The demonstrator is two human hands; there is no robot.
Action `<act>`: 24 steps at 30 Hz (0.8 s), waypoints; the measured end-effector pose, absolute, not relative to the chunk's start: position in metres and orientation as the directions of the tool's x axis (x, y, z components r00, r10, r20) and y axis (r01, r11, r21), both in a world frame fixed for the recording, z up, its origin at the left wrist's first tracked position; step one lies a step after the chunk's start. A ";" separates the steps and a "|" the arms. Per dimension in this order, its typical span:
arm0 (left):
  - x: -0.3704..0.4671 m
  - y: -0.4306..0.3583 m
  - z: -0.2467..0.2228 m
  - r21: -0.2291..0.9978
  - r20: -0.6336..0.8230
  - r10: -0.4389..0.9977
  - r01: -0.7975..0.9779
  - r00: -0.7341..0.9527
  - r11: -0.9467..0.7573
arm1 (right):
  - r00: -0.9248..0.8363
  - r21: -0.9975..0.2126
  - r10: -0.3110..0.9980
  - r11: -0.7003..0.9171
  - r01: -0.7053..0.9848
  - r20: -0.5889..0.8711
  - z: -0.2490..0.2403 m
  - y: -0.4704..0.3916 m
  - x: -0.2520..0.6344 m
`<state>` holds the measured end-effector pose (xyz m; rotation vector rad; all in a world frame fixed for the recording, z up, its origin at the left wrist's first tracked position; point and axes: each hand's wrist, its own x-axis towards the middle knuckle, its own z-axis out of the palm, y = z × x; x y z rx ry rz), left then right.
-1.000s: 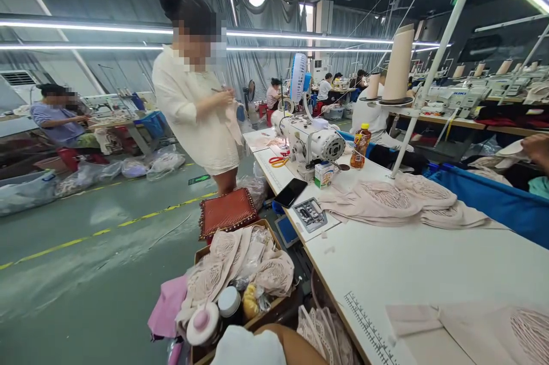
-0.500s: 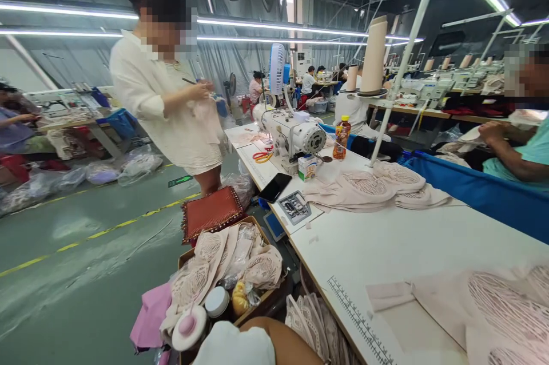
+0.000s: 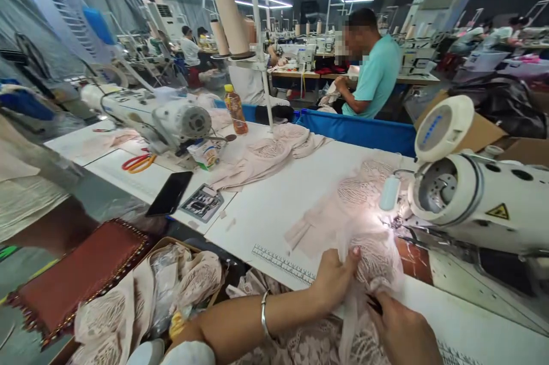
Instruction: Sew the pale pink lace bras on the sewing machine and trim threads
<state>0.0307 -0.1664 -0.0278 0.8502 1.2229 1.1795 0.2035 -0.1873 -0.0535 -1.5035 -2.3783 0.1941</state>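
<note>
My left hand (image 3: 332, 279), with a silver bangle on the wrist, pinches a pale pink lace fabric piece (image 3: 369, 253) at the near edge of the white sewing table (image 3: 274, 205). My right hand (image 3: 401, 328) grips the same lace lower down, at the bottom of the view. The fabric spreads up towards the needle area of the white sewing machine (image 3: 480, 199) on my right, lit by its small lamp. A printed ruler (image 3: 283, 262) runs along the table edge just left of my left hand.
A second sewing machine (image 3: 167, 116), orange scissors (image 3: 137, 162), a black phone (image 3: 170, 193), a drink bottle (image 3: 235, 110) and a pile of pink lace (image 3: 261, 156) lie further along the table. A box of lace pieces (image 3: 167, 290) stands at my left. A person in a teal shirt (image 3: 377, 76) sits behind.
The view has swung right, from the standing person in white to my own machine. My hands have come into view, holding the lace piece at the table edge.
</note>
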 end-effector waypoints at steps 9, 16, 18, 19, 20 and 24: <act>-0.029 -0.099 -0.015 0.995 -0.078 0.996 0.065 -0.046 0.081 | -0.405 -0.398 0.911 0.399 0.826 0.075 -0.022 -0.193 0.199; -0.073 -0.077 -0.016 0.886 0.143 0.960 0.464 -0.240 -0.016 | -0.357 -0.358 0.932 0.313 0.880 -0.062 -0.015 -0.196 0.220; -0.053 -0.090 -0.020 0.697 0.361 0.927 0.630 0.103 -0.341 | -0.363 -0.338 0.923 0.304 0.891 -0.129 0.002 -0.191 0.220; -0.038 -0.097 -0.022 0.598 0.399 0.857 0.616 0.325 -0.512 | -0.388 -0.336 0.909 0.322 0.885 -0.154 0.014 -0.188 0.222; -0.022 -0.104 -0.024 0.524 0.396 0.759 0.552 0.517 -0.649 | -0.428 -0.340 0.887 0.354 0.871 -0.174 0.027 -0.184 0.225; 0.035 -0.121 -0.031 0.243 0.224 0.409 0.356 0.885 -0.902 | -0.548 -0.296 0.804 0.478 0.827 -0.232 0.070 -0.161 0.256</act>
